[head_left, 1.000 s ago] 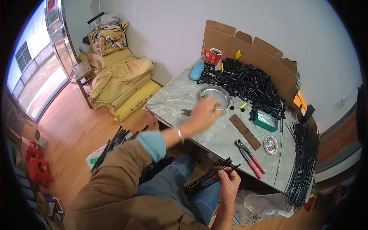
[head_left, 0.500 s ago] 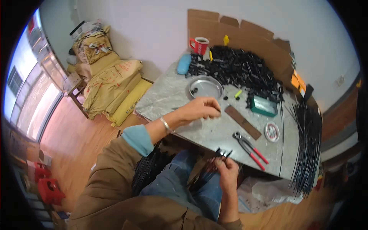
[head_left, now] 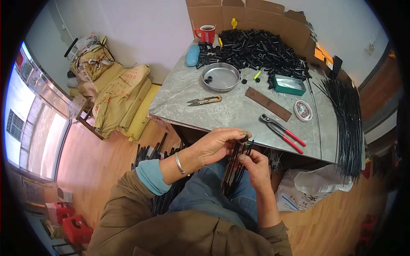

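Observation:
My right hand (head_left: 255, 168) grips a bundle of thin black rods (head_left: 234, 170) that slants down over my lap. My left hand (head_left: 218, 144) pinches a small black cap at the top end of one rod, just below the front edge of the grey stone table (head_left: 179, 98). A round metal bowl (head_left: 220, 77) with one black piece in it stands on the table. Behind it lies a large heap of black tube pieces (head_left: 256, 49).
On the table lie thread snips (head_left: 204, 100), a brown flat bar (head_left: 267, 103), red-handled pliers (head_left: 282, 133), a small round tin (head_left: 303, 110), a green box (head_left: 289, 84), a red mug (head_left: 206, 33). Long black rods (head_left: 346, 115) hang off the right edge. Yellow sacks (head_left: 119, 91) sit left.
My left hand has drawn back from the metal bowl on the table to the rod ends held by my right hand. The view has tilted down toward my lap.

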Available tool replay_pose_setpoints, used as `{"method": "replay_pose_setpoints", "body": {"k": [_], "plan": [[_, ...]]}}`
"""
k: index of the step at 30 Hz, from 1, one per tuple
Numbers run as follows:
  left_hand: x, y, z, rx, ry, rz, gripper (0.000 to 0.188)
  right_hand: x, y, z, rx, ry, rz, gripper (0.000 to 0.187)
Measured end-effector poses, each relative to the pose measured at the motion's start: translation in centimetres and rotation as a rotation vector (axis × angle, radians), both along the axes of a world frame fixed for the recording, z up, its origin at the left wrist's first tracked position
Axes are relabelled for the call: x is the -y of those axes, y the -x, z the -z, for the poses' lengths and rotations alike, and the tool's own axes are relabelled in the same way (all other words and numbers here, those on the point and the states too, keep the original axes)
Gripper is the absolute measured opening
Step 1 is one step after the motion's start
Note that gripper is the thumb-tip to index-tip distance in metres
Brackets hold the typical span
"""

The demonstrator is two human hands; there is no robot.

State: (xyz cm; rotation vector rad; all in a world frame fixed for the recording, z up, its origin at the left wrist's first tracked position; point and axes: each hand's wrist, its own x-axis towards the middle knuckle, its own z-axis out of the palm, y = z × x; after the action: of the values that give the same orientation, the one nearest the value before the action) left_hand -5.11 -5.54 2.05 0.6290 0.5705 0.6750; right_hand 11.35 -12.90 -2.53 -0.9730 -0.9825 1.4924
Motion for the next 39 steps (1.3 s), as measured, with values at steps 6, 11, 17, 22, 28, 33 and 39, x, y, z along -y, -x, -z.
{"method": "replay_pose_setpoints", "body": {"k": [6, 11, 17, 22, 28, 33, 39], "plan": [[0.7, -0.2, 0.0, -0.023, -0.003, -0.016, 0.018, 0.7, 0.1, -0.5, -0.015, 0.004, 0.032, 0.016], [0.9, -0.7, -0.1, -0.04, -0.022, -0.044, 0.014, 0.8, -0.5, -0.1, 0.005, -0.034, 0.013, 0.02], [1.0, -1.1, -0.4, -0.081, -0.034, -0.045, 0.014, 0.6, -0.7, 0.0, 0.015, -0.024, 0.014, 0.02], [1.3, -1.3, -1.0, -0.141, -0.105, -0.034, 0.016, 0.8, -0.6, -0.2, 0.036, -0.005, 0.028, 0.019], [0.6, -1.2, -1.1, -0.152, -0.161, -0.039, 0.017, 0.9, -0.5, -0.5, 0.026, -0.004, 0.042, 0.018], [0.6, -0.9, -2.3, -0.212, -0.208, 0.046, 0.025, 0.9, -0.8, -0.4, 0.039, -0.003, 0.031, 0.018], [0.6, -0.7, -2.0, -0.156, -0.15, 0.045, 0.026, 1.0, -0.6, -0.1, 0.005, 0.004, 0.024, 0.016]]}}
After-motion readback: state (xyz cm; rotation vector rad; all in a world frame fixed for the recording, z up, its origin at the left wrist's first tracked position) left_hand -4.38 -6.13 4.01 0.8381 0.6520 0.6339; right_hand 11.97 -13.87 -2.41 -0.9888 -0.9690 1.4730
